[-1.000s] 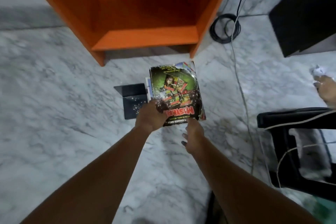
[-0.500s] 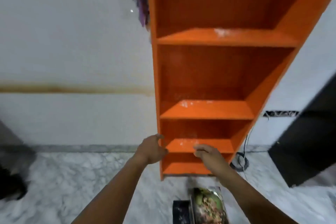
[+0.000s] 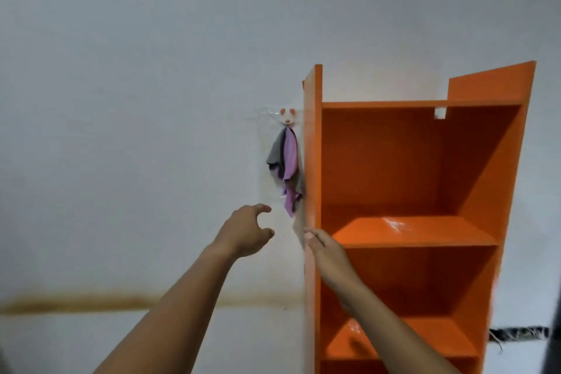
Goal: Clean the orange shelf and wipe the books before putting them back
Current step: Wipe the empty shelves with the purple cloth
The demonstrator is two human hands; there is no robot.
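While the orange shelf (image 3: 425, 231) stands upright against the wall (image 3: 121, 100), openings facing us, our left hand (image 3: 246, 231) hovers half-open and empty below the hanging cloth (image 3: 287, 167); our right hand (image 3: 326, 249), open, is at its left panel.

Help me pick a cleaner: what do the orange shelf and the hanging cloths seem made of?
Orange shelf: probably laminated board, smooth semi-gloss; flat square-edged panels with pale glare on the boards. Cloths: soft fabric, matte, perhaps microfibre; they hang in limp folds from a small hook.
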